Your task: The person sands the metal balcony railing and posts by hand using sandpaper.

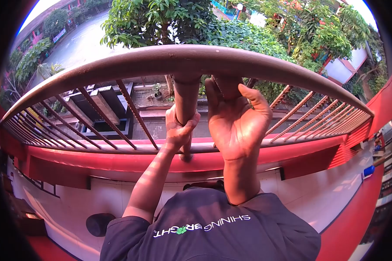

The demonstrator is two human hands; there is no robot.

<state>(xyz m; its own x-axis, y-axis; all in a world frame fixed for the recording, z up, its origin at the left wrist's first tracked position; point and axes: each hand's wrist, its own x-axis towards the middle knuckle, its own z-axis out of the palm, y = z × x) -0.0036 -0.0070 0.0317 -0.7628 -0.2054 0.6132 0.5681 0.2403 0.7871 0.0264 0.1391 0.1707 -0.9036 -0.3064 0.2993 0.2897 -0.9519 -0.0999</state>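
The vertical post [187, 95] is gripped by the left hand [177, 129], fingers wrapped around it, below the lower edge of the curved handrail [196, 57], near its middle. Just beside it, a brown piece [227, 87] (exact item can't be told) is held between thumb and fingers of the upturned right hand [238, 124] at the handrail's underside; ridged bars [137, 114] are seen farther out, trees [161, 19] beyond.

Two hands [178, 126] [238, 124]; one handrail [191, 60]; one thick post [186, 98]; one shirt [231, 239].

A dark shirt [257, 235] with short sleeves [123, 237] is worn. White lettering [227, 222] reads "SHINING BRIGHT", with a green clover [181, 230].
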